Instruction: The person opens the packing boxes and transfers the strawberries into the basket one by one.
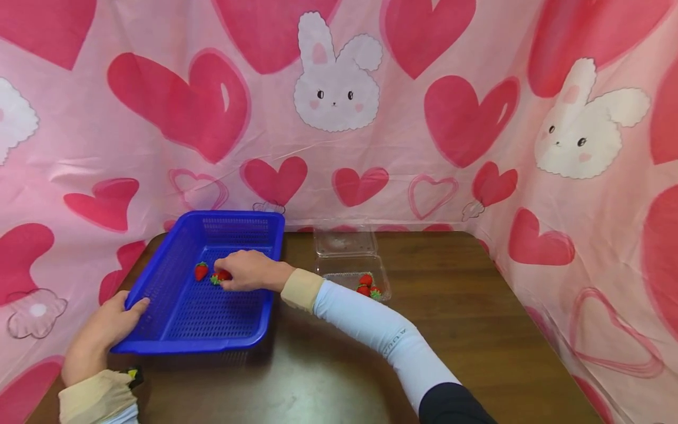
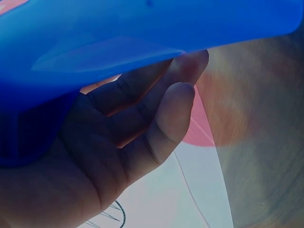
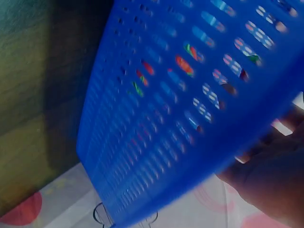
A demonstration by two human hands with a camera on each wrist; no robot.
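Right hand inside the blue perforated basket, fingers curled around a strawberry beside another strawberry. Left hand gripping the basket's near-left rim, likely steadying it. More strawberries in the clear clamshell.

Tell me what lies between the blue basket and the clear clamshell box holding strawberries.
In the head view, the right forearm's sleeve crosses bare brown table between the blue basket and the clear clamshell box.
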